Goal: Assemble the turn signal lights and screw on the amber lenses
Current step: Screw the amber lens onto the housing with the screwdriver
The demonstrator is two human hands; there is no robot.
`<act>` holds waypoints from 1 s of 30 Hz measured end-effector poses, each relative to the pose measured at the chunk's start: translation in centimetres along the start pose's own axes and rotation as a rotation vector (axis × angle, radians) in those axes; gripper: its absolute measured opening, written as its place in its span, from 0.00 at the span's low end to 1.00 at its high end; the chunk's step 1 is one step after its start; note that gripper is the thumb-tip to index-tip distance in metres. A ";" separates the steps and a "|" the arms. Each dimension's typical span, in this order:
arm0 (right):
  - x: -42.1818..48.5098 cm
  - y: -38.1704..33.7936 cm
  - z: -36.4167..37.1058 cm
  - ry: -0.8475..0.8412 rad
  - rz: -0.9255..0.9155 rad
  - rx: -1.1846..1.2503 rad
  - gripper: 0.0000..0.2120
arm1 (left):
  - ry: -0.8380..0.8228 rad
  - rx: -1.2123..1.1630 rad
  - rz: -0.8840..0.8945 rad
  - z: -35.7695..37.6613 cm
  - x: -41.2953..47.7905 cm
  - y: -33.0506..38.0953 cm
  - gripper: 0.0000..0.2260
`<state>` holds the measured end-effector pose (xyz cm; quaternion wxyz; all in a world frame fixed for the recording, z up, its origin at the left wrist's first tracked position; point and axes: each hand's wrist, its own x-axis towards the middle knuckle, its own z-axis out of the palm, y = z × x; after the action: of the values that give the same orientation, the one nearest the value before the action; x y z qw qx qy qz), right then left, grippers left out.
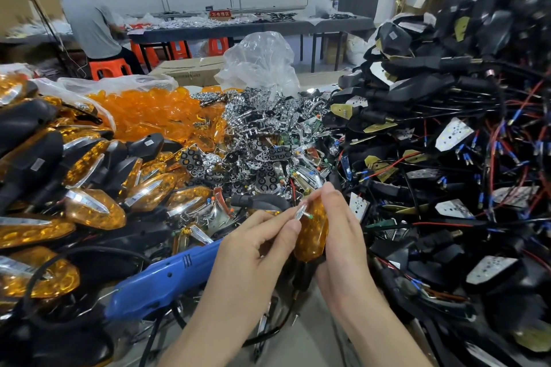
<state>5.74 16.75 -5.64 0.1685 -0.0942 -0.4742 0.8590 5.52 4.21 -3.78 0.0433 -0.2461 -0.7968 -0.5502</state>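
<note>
Close in, the left grip [256, 247] pinches a small chrome insert [300, 212] against an amber lens [311, 232]. The right grip [340, 232] clasps this lens upright above the worktop [310, 334]. A blue screwdriver [167, 280] lies just left. Beyond are finished lights [89, 208] on the left, loose lenses [143, 113] and chrome reflectors [262, 140] in the centre, and wired black housings [432, 128] on the right.

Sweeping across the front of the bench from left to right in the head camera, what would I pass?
Pile of finished amber turn signals → blue electric screwdriver → left hand pinching a small chrome piece → amber lens gripped by the right hand → heap of black wired housings.
</note>
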 end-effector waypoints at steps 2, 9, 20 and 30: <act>0.0 0.1 -0.1 0.000 -0.013 -0.016 0.15 | 0.015 0.031 0.014 0.1 -0.1 0.1 0.15; -0.1 0.3 0.2 -0.001 -0.037 -0.107 0.17 | 0.065 0.160 0.051 1.1 -0.4 0.0 0.17; 0.4 -0.7 -0.3 0.004 0.192 0.241 0.14 | -0.004 0.180 0.070 1.6 -0.8 -0.1 0.10; 0.5 -1.2 0.0 0.036 0.213 0.368 0.13 | -0.044 0.262 0.162 1.2 -1.4 -0.6 0.12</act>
<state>5.51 17.54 -4.59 0.0995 -0.1268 -0.2935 0.9423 6.73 4.68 -5.24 0.1017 -0.3137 -0.8401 -0.4307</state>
